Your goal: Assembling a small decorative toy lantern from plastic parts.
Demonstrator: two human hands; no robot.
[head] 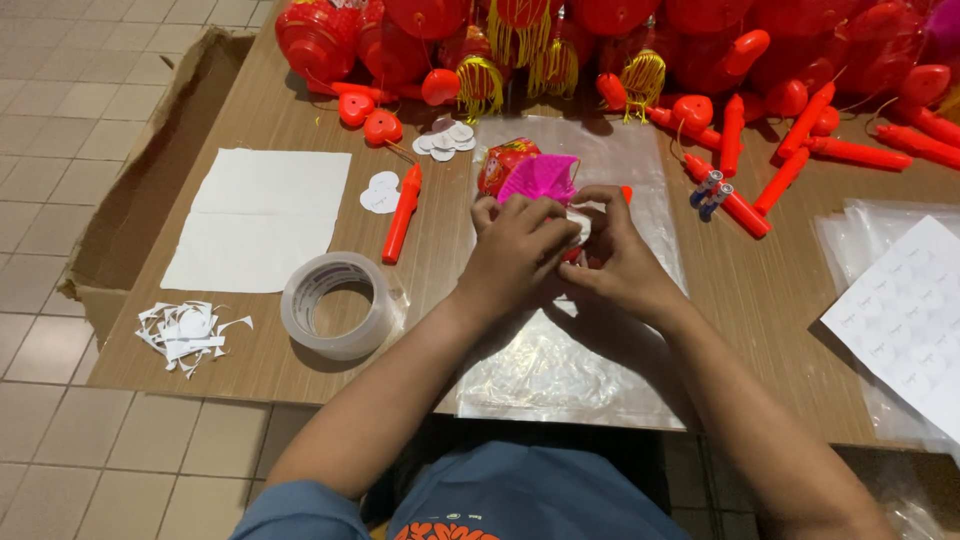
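Observation:
Both my hands meet over a clear plastic bag (560, 360) lying flat on the brown table (250, 370). My left hand (515, 250) and my right hand (615, 250) are closed together on a small red toy lantern (505, 165) with a pink tassel (540, 178). A small white piece (580, 225) shows between my fingers. The lantern's lower part is hidden by my hands.
A roll of clear tape (335, 305) and white paper scraps (190, 330) lie at the left, with a white sheet (255, 220) and a loose red handle (402, 215). Many red lanterns (600, 40) and handles pile up at the back. A sticker sheet (905, 315) sits right. An open cardboard box (130, 200) stands left.

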